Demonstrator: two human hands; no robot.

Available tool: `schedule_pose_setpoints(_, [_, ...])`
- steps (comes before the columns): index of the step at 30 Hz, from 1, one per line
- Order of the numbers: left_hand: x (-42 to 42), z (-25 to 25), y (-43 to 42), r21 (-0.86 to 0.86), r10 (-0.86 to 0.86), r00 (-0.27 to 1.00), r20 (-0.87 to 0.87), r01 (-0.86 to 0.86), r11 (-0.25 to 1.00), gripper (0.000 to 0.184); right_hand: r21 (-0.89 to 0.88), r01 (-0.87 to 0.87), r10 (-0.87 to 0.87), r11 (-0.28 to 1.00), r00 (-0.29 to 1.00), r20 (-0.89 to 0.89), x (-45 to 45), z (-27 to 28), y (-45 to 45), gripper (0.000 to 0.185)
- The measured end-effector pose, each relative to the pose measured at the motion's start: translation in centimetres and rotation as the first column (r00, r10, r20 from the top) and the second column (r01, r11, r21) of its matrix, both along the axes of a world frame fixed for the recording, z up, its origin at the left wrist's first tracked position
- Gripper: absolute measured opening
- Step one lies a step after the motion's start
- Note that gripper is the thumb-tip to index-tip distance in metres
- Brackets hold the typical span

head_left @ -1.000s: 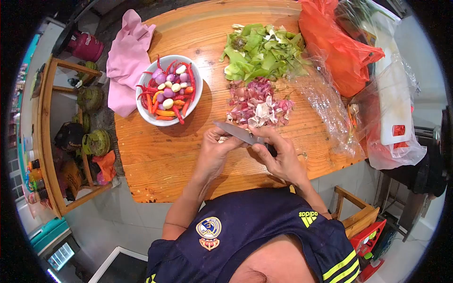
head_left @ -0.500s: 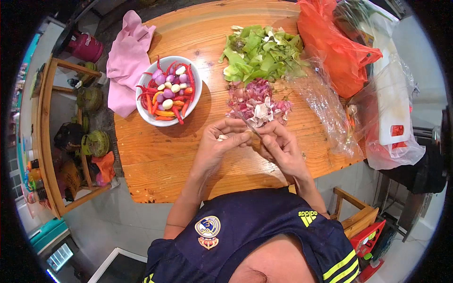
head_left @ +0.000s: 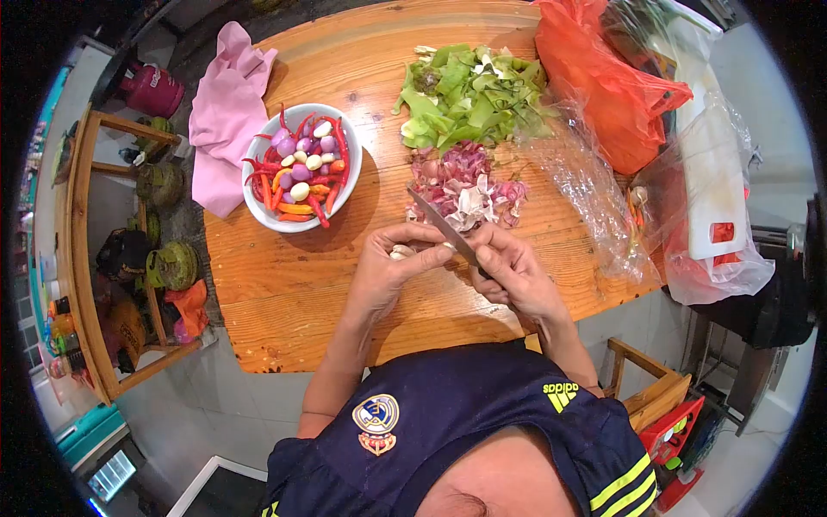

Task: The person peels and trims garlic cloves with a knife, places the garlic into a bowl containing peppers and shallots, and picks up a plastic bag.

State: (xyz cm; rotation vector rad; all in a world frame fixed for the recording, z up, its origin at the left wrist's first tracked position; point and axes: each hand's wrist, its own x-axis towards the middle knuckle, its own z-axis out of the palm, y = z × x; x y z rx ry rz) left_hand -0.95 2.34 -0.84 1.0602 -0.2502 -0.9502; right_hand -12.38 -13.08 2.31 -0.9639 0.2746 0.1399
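Note:
My left hand is curled around pale garlic cloves, with thumb and forefinger pinched near the blade. In my right hand is a knife, its dark handle in the fingers and its blade pointing up and to the left. Just beyond the hands lie white garlic skins and a heap of purple shallot skins. A white bowl stands to the left, filled with red and orange chilies, shallots and peeled garlic cloves.
Green peelings are heaped at the far side of the wooden table. A pink cloth lies left of the bowl. On the right are an orange plastic bag, clear plastic and a white cutting board.
The knife blade has turned, so its flat side now shows more fully. My left hand stays beside it, still curled around the garlic. The whole view has shifted slightly.

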Motion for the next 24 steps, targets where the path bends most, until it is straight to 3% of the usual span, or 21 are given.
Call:
schedule_pose_setpoints(9, [0.4, 1.9, 0.1, -0.025, -0.063, 0.981, -0.182, 0.059, 0.998, 0.031, -0.109, 0.122, -0.121, 0.987, 0.993, 0.015, 0.4, 0.3, -0.6, 0.016])
schedule_pose_setpoints(15, [0.5, 1.4, 0.7, -0.024, -0.132, 0.98, -0.148, 0.13, 0.991, 0.036, -0.239, 0.207, -0.201, 0.949, 0.978, 0.051, 1.1, -0.3, -0.7, 0.017])
schedule_pose_setpoints(18, [0.6, 1.2, 0.6, -0.128, -0.103, 0.974, -0.202, 0.078, 0.989, 0.036, -0.324, 0.247, -0.251, 0.913, 0.968, 0.028, 1.4, -0.2, -0.9, 0.017])
schedule_pose_setpoints(24, [0.7, 1.0, 0.1, -0.041, 0.094, 0.965, -0.245, -0.107, 0.993, 0.032, -0.434, 0.329, -0.33, 0.838, 0.941, 0.077, 1.9, -0.5, -0.6, 0.018])
